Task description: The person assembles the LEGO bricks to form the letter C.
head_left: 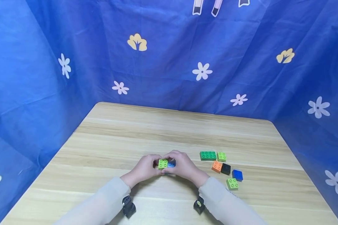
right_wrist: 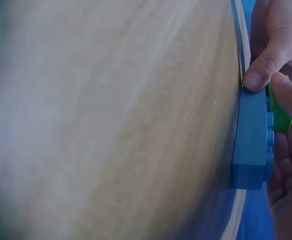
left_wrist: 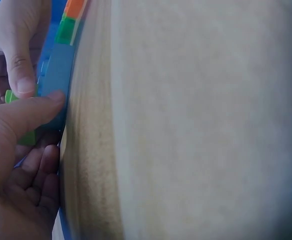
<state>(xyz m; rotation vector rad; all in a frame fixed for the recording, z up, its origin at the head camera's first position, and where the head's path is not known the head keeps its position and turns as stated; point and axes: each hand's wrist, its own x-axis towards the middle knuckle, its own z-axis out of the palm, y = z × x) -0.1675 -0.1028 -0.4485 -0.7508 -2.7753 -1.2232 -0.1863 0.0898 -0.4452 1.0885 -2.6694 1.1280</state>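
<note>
A long blue brick [head_left: 171,164] lies low at the tabletop, its studs facing up. On the left part of those studs sits a light green two-by-two brick [head_left: 163,164]. My left hand [head_left: 145,167] pinches the blue brick near its left end, the thumb pressed to its near side in the right wrist view. From the other side my right hand [head_left: 186,167] grips the light green brick [right_wrist: 282,117], its thumb on the near face. The right part of the blue brick [right_wrist: 251,135] shows bare studs. Far fingers of both hands are partly hidden behind the bricks.
To the right on the wooden table [head_left: 115,140] lie a dark green long brick [head_left: 207,155], an orange brick [head_left: 216,166], a black brick [head_left: 226,169], a dark blue brick [head_left: 237,175] and two light green bricks, one nearer [head_left: 232,184]. Blue curtains [head_left: 169,62] surround the table.
</note>
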